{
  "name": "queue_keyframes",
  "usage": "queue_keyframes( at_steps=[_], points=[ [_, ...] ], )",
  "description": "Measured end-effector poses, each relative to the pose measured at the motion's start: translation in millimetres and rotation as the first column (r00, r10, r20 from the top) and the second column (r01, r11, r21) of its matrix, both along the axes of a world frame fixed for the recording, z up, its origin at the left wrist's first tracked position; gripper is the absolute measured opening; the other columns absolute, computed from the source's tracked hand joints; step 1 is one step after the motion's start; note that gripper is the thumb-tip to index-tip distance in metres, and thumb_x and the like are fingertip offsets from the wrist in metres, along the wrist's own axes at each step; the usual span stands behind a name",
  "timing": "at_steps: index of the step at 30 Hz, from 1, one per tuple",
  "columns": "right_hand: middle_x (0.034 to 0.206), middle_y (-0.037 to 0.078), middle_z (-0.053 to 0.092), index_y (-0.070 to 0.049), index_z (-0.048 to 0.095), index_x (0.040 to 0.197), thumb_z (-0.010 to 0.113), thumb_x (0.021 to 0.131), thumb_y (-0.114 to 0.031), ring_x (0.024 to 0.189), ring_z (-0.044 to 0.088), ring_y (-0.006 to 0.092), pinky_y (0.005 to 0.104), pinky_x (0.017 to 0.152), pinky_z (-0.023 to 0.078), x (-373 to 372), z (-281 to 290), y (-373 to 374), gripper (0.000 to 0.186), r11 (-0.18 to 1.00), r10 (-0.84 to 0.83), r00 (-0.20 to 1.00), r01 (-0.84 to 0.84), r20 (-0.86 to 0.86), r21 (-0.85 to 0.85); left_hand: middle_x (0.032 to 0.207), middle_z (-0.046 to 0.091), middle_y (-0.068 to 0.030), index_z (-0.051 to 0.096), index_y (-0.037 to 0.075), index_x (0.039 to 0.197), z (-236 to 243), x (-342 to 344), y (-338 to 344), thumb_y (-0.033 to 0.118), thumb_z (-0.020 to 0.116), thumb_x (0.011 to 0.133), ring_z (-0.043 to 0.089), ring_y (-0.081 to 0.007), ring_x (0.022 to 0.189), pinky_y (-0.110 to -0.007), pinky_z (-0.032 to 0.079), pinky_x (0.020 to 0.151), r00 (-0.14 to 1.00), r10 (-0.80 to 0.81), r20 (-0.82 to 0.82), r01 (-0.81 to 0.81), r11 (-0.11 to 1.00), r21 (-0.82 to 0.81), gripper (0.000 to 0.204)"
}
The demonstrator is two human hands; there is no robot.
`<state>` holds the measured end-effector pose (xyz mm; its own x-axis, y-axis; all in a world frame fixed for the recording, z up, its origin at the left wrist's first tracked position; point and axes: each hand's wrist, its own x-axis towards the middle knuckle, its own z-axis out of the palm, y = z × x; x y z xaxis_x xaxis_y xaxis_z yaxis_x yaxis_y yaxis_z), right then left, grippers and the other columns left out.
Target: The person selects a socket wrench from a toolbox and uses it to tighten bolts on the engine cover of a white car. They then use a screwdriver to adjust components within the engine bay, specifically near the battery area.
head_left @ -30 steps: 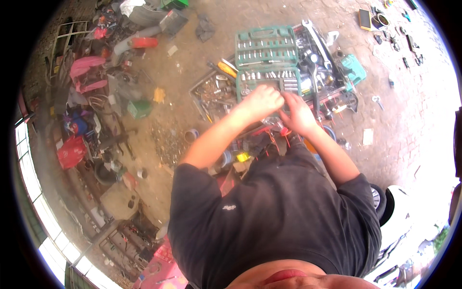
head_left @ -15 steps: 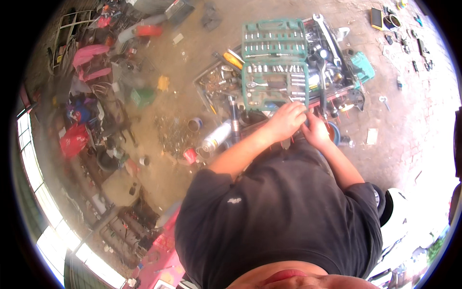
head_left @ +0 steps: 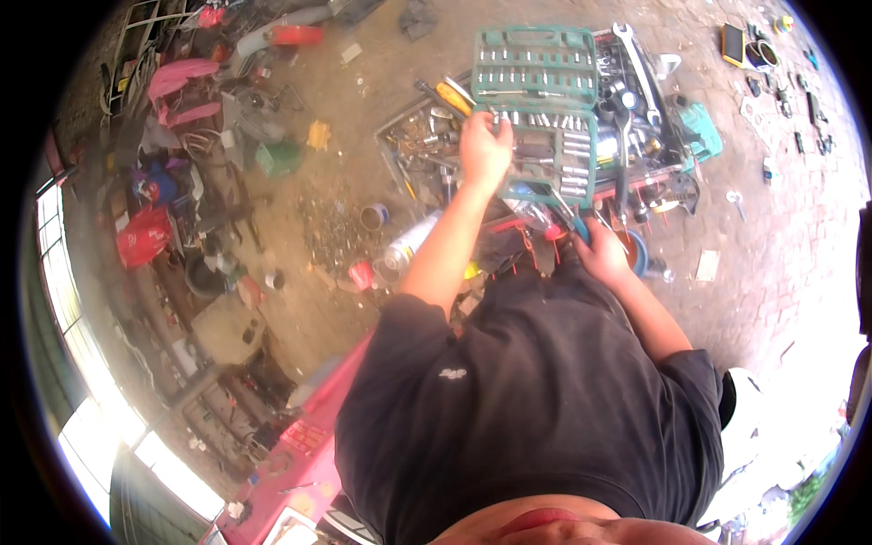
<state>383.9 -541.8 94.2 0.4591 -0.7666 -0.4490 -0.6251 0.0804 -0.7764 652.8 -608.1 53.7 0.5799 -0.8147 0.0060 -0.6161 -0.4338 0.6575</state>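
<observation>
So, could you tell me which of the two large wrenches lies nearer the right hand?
The darker wrench beside the green socket case; its lower end lies near the right hand, the brighter wrench farther up.

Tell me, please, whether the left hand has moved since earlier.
Yes: the left hand moved forward and left, from the near edge of the green case to its left side.
</observation>
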Motion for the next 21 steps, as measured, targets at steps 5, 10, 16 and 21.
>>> queue_keyframes(
  at_steps=[5, 10, 16, 21],
  points=[
    [0.079, 0.021, 0.063, -0.003, 0.06, 0.095, 0.067, 0.089, -0.022, 0.077, 0.064, 0.0415, 0.0477, 0.066, 0.049, -4, 1, 2, 0.021, 0.999, -0.006, 1.0, 0.006, 0.027, 0.033, 0.075, 0.068, -0.0128, 0.066, -0.002, 0.09, -19, 24, -26, 0.029, 0.075, 0.081, 0.068, -0.0279, 0.073, -0.039, 0.052, 0.069, 0.993, 0.117, 0.003, -0.116, 0.983, 0.143, 0.034],
    [0.076, 0.022, 0.062, -0.002, 0.059, 0.092, 0.066, 0.088, -0.021, 0.075, 0.063, 0.0419, 0.0481, 0.066, 0.048, -15, -11, 10, 0.021, 0.999, -0.033, 0.999, 0.032, 0.036, 0.024, 0.08, 0.07, -0.0175, 0.066, -0.001, 0.092, -17, 21, -19, 0.027, 0.072, 0.082, 0.068, -0.0358, 0.079, -0.043, 0.053, 0.074, 0.983, 0.047, -0.176, -0.013, 0.982, 0.186, 0.03],
    [0.077, 0.022, 0.062, -0.001, 0.06, 0.093, 0.066, 0.088, -0.021, 0.076, 0.063, 0.0422, 0.0484, 0.066, 0.049, -21, -15, 14, 0.021, 0.999, -0.033, 0.999, 0.033, 0.026, 0.02, 0.092, 0.068, -0.0105, 0.07, 0.001, 0.103, -10, 11, 14, 0.01, 0.064, 0.089, 0.061, -0.0176, 0.07, -0.031, 0.05, 0.067, 0.974, -0.225, -0.041, 0.22, 0.97, -0.101, 0.018],
    [0.079, 0.022, 0.064, -0.002, 0.062, 0.096, 0.067, 0.088, -0.021, 0.077, 0.064, 0.0419, 0.0481, 0.068, 0.049, -18, -18, 16, 0.022, 0.999, -0.013, 0.998, 0.016, 0.063, -0.034, 0.126, 0.056, -0.0161, 0.06, 0.005, 0.126, 15, -8, 37, 0.023, 0.062, 0.093, 0.057, -0.0353, 0.116, -0.043, 0.048, 0.098, 0.83, -0.553, -0.074, 0.554, 0.801, 0.227, 0.038]
  ],
)
